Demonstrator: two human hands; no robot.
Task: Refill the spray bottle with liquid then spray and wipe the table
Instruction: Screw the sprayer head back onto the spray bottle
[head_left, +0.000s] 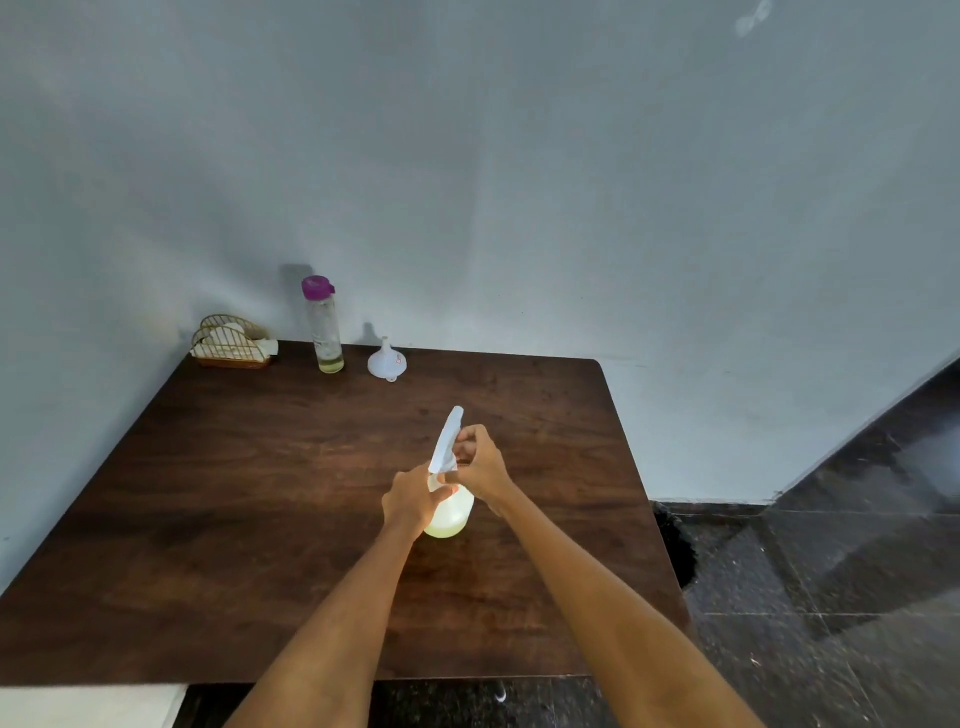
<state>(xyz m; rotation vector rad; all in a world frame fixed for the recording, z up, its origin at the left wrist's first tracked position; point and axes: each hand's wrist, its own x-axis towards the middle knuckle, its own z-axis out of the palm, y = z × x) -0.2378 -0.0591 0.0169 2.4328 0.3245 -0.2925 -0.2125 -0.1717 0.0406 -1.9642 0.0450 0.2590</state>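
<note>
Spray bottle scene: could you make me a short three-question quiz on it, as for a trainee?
1. True or false: the funnel sits in the spray bottle.
2. Which hand holds the trigger head: left or right?
3. What stands between the napkin holder and the funnel?

Key:
1. False; it rests on the table near the wall.
2. The right hand; the left hand grips the body.
3. The purple-capped bottle.

Dim, soft light (wide-angle bending at edges), slight blur.
</note>
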